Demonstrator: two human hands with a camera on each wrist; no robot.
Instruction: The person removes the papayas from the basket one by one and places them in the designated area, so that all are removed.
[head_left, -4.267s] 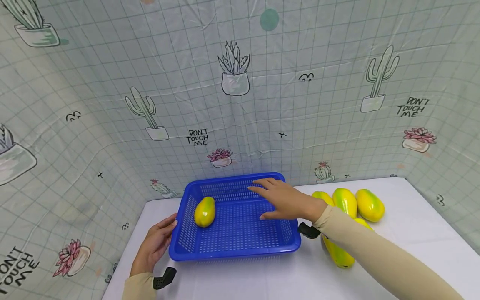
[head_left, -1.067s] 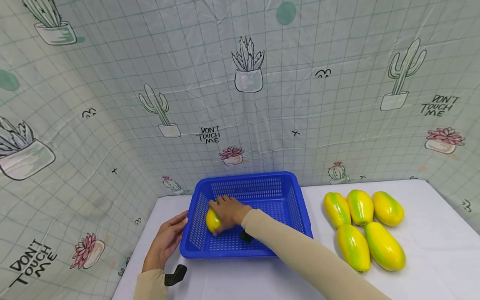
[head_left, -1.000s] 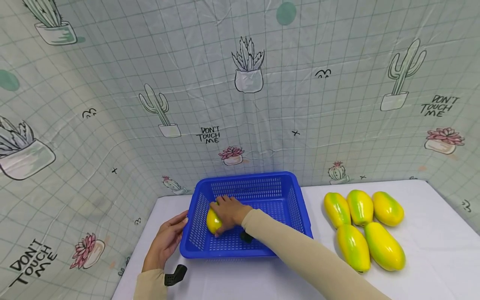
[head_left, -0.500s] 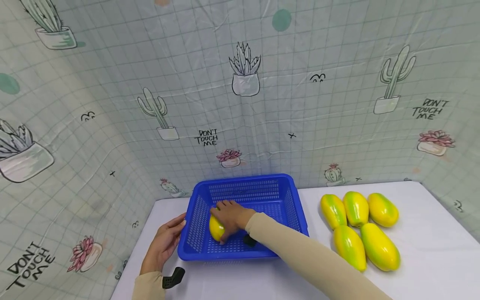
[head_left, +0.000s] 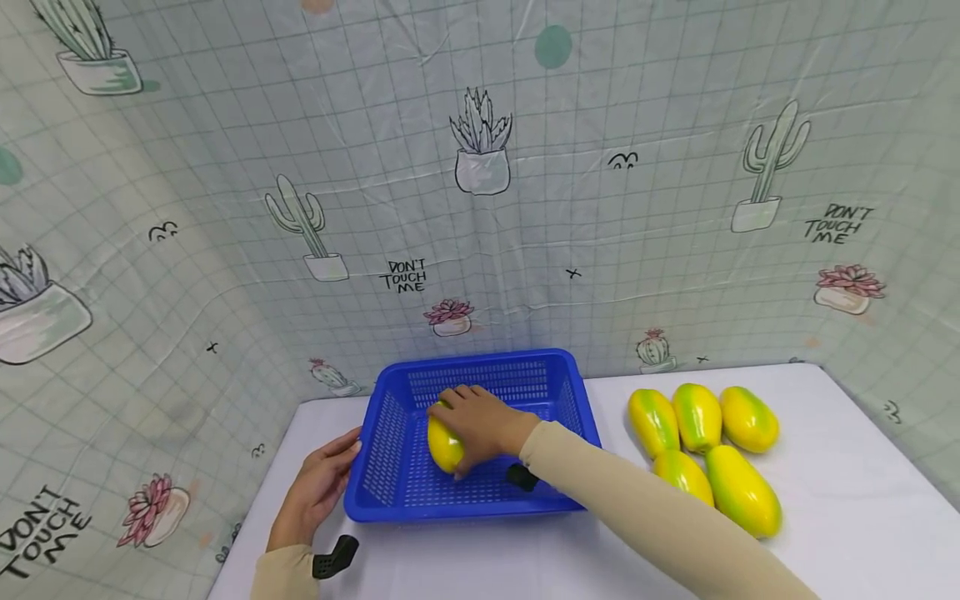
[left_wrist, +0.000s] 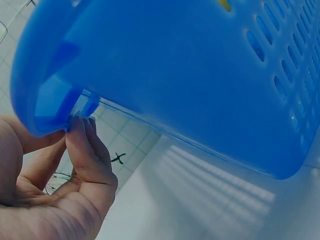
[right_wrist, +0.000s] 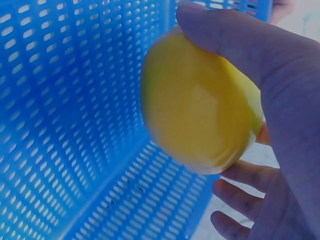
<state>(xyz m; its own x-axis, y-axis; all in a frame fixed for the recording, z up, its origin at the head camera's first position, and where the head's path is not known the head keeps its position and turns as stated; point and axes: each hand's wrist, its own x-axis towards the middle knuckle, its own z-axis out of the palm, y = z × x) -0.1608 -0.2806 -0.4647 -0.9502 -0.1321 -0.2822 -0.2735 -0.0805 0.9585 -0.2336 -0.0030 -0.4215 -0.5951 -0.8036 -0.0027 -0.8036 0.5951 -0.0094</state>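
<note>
A blue plastic basket (head_left: 465,510) with slotted walls stands on the table. Inside it, my right hand (head_left: 483,425) grips a yellow papaya (head_left: 445,446) with a green patch, thumb on one side and fingers on the other. The right wrist view shows the papaya (right_wrist: 195,105) between thumb and fingers, close over the slotted basket. At the basket's left side, my left hand (head_left: 322,479) pinches the rim; the left wrist view has the fingertips (left_wrist: 82,130) right at the rim's lower edge.
Several more yellow-green papayas (head_left: 697,417) lie grouped on the white table (head_left: 840,483), right of the basket; my right forearm partly covers one. A grid-patterned cloth (head_left: 525,208) hangs behind and along the left side.
My right hand has come from the basket's right side to the papaya and closed round it. The papaya has moved right, away from the left wall. The left hand stays at the rim.
</note>
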